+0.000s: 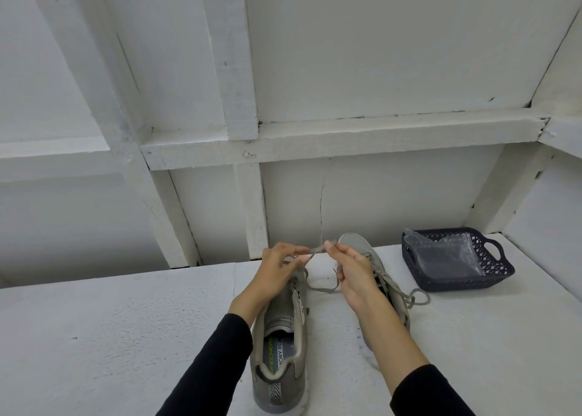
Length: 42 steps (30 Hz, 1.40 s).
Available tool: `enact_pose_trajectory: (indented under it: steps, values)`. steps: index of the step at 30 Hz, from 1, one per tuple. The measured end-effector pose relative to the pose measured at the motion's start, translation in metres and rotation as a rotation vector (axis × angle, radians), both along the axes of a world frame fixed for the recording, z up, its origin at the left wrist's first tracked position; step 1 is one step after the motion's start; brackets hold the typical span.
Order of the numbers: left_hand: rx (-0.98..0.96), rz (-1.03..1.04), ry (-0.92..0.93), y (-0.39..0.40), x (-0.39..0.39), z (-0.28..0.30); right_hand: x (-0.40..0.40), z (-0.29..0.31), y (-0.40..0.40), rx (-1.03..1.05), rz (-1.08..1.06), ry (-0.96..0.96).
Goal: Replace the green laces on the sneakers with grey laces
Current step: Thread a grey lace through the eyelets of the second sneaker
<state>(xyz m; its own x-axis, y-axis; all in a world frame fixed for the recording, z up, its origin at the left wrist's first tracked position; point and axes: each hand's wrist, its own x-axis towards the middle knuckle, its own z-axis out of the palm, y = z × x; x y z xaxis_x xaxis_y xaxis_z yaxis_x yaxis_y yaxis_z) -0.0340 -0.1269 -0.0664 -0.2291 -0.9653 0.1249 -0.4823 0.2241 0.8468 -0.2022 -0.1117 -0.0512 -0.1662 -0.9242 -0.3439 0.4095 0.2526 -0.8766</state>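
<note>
Two grey sneakers stand side by side on the white table, heels toward me. The left sneaker [280, 346] shows its open collar and insole print. The right sneaker [362, 252] is partly hidden behind my right forearm and carries a tied grey lace. A grey lace [316, 249] is stretched above the left sneaker's front between both hands. My left hand [278, 272] pinches one end of that stretch and my right hand [351, 272] pinches the other. A loose part of the lace [324, 288] loops on the table between the shoes. No green lace is visible.
A dark blue plastic basket [491, 264] holding a clear plastic bag [444, 253] sits at the right, just beyond the right sneaker. A white panelled wall [283, 138] rises right behind the table. White tabletop [110, 337] stretches to the left.
</note>
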Motion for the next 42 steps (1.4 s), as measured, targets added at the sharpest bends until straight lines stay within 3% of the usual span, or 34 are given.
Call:
enact_pose_trajectory:
  steps: [3,10,13,16,19,22,25,30,32,36,39,42]
  values:
    - [0.045,-0.027,-0.056,0.000,-0.006,-0.002,-0.002,0.005,0.002,0.036,-0.011,0.014]
    - [0.212,-0.110,0.187,0.008,-0.015,0.019,-0.007,0.007,0.003,0.034,-0.034,0.000]
    - [0.243,-0.061,0.283,0.007,-0.012,0.022,-0.006,0.015,0.003,0.013,0.001,-0.183]
    - [0.127,0.169,0.264,0.003,-0.004,0.019,-0.017,0.035,0.000,-0.113,-0.139,-0.341]
    - [0.028,0.395,0.193,-0.003,0.013,0.015,-0.037,0.051,-0.008,-0.295,-0.350,-0.110]
    - [0.090,0.369,0.158,-0.006,0.024,0.013,-0.049,0.051,-0.012,-0.345,-0.535,0.279]
    - [0.083,0.346,0.086,-0.006,0.026,0.010,-0.050,0.039,-0.007,-0.325,-0.605,0.459]
    - [-0.019,0.339,0.014,-0.005,0.024,0.004,-0.045,0.009,-0.005,0.057,-0.482,0.644]
    - [-0.035,0.309,0.026,-0.003,0.019,0.006,-0.036,0.011,-0.003,0.119,-0.481,0.691]
    - [0.013,0.250,0.200,0.002,0.011,0.010,-0.018,0.017,0.001,-0.083,-0.449,0.773]
    - [0.081,0.126,0.263,0.005,0.007,0.010,0.000,0.011,0.005,-0.244,-0.162,0.762]
    - [0.071,0.093,0.254,0.008,0.006,0.007,0.014,0.000,0.005,-0.240,0.135,0.699]
